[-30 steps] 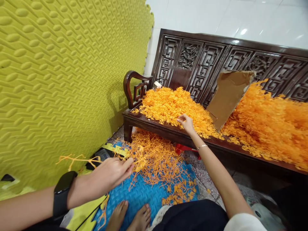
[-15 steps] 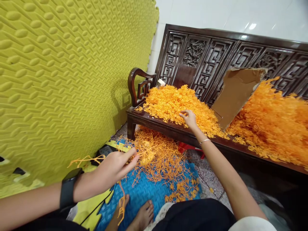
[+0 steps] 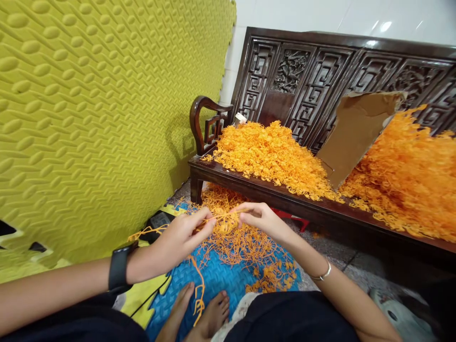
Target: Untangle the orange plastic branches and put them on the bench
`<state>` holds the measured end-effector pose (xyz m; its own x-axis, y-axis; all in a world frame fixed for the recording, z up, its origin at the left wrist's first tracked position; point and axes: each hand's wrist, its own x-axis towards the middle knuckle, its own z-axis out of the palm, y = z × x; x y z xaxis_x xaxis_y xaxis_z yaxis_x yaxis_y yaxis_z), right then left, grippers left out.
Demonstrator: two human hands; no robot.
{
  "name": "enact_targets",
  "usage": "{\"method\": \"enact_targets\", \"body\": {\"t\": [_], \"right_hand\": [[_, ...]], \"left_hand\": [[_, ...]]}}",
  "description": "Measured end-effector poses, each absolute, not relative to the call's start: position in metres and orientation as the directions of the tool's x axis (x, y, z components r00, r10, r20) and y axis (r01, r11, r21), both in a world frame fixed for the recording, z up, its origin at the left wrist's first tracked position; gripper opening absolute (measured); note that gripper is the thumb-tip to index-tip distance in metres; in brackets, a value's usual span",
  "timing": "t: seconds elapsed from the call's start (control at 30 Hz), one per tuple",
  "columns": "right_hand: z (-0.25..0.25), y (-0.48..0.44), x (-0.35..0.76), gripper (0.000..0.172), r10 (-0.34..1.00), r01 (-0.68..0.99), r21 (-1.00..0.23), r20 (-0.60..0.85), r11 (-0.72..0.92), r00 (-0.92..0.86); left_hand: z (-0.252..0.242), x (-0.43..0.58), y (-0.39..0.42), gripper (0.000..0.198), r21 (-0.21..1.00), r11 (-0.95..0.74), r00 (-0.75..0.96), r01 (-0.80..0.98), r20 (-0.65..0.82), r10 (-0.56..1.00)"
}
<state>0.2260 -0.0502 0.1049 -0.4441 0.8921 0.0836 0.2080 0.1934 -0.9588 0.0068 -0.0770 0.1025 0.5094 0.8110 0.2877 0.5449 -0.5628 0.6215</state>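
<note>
My left hand [image 3: 181,235], wearing a black watch, pinches a thin branching orange plastic sprue [image 3: 225,217] with small clustered bits on it. Long bare ends of sprue trail out behind the wrist and hang below the palm. At the other side, my right hand [image 3: 267,221], with a bracelet on its wrist, has its thumb and forefinger closed on the same sprue. Both hands are above a heap of stripped orange sprues [image 3: 245,249] on the floor. Beyond them, a pile of small orange pieces [image 3: 263,147] lies on the bench seat.
The dark carved wooden bench [image 3: 249,183] runs to the right. A torn cardboard sheet [image 3: 356,137] separates two orange piles, the second one [image 3: 409,175] larger. Yellow foam matting [image 3: 107,118] stands at the left. Blue foam mat [image 3: 171,294] lies under bare feet. A red stool [image 3: 292,218] is below the bench.
My right hand has come back from the bench pile to the sprue in my left hand and closed on it. My left hand has shifted slightly right.
</note>
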Motion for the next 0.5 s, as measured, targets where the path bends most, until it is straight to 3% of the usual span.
{"method": "enact_targets", "body": {"t": [0.13, 0.23, 0.4, 0.5], "right_hand": [[0.1, -0.051, 0.226, 0.026, 0.914, 0.174, -0.985, -0.056, 0.016, -0.401], [0.097, -0.051, 0.229, 0.029, 0.918, 0.045, -0.993, -0.12, -0.111, -0.379], [0.091, -0.051, 0.228, 0.029, 0.898, -0.161, -0.963, -0.129, -0.214, -0.421], [0.089, -0.049, 0.227, 0.026, 0.895, -0.167, -0.959, -0.139, -0.228, -0.424]], "left_hand": [[0.103, 0.009, -0.077, 0.023, 0.578, -0.587, 0.526, 0.567, 0.294, 0.798], [0.103, 0.01, -0.076, 0.023, 0.561, -0.586, 0.522, 0.585, 0.293, 0.801], [0.1, 0.013, -0.074, 0.022, 0.538, -0.582, 0.527, 0.61, 0.272, 0.805], [0.097, 0.015, -0.071, 0.021, 0.479, -0.612, 0.529, 0.629, 0.313, 0.789]]}}
